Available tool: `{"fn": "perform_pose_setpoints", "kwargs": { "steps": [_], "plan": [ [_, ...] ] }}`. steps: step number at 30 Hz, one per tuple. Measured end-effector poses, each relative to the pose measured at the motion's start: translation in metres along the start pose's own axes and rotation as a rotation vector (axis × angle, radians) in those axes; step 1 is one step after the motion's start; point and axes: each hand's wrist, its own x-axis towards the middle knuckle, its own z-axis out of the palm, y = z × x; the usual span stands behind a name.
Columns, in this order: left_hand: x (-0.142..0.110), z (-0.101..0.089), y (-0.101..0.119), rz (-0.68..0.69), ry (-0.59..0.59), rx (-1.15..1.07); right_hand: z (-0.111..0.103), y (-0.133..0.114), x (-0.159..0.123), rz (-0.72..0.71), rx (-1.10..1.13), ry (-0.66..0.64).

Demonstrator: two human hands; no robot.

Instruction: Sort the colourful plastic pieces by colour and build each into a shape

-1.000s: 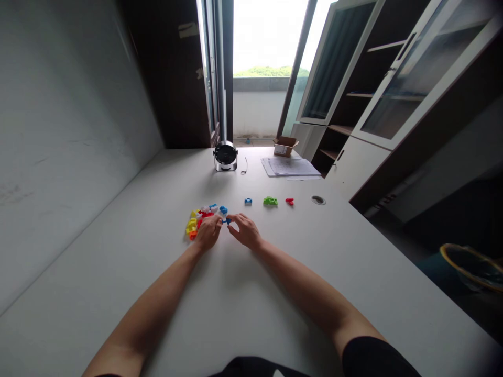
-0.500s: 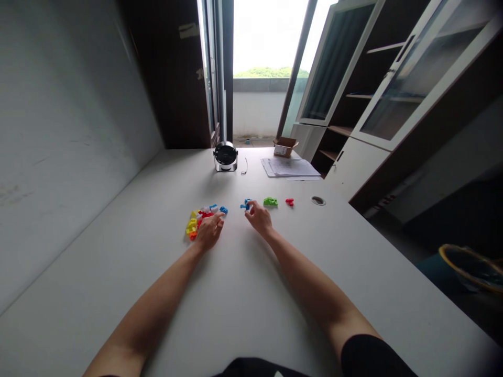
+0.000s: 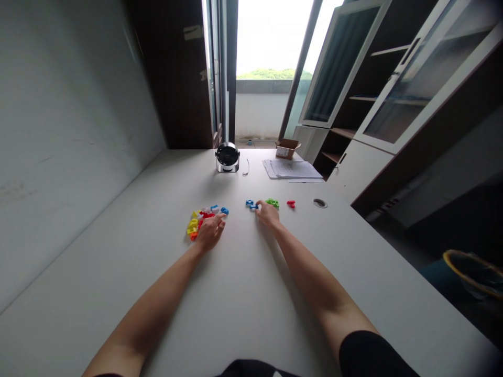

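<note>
Black short sleeve (image 3: 359, 353) on the right arm, black clothing (image 3: 251, 368) with a small pale mark, bare fingers (image 3: 222, 225)

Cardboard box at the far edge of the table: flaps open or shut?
Open: the cardboard box has its flaps spread outward, showing the inside.

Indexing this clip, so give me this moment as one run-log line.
right hand: fingers at blue piece, left of green pieces | left hand: beside mixed-color cluster | red piece: apart

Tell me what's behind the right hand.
Green plastic shows just beyond the right hand, which partly covers it. A blue piece is at its fingertips. Whatever else lies behind or under the palm is hidden.
</note>
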Motion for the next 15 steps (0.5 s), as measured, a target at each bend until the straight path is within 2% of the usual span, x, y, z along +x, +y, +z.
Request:
{"fn": "perform_pose_setpoints", "kwargs": {
  "steps": [15],
  "plan": [
    [0.001, 0.001, 0.003, 0.035, -0.033, 0.095, 0.011, -0.011, -0.005, 0.019, -0.019, 0.126]
  ]
}}
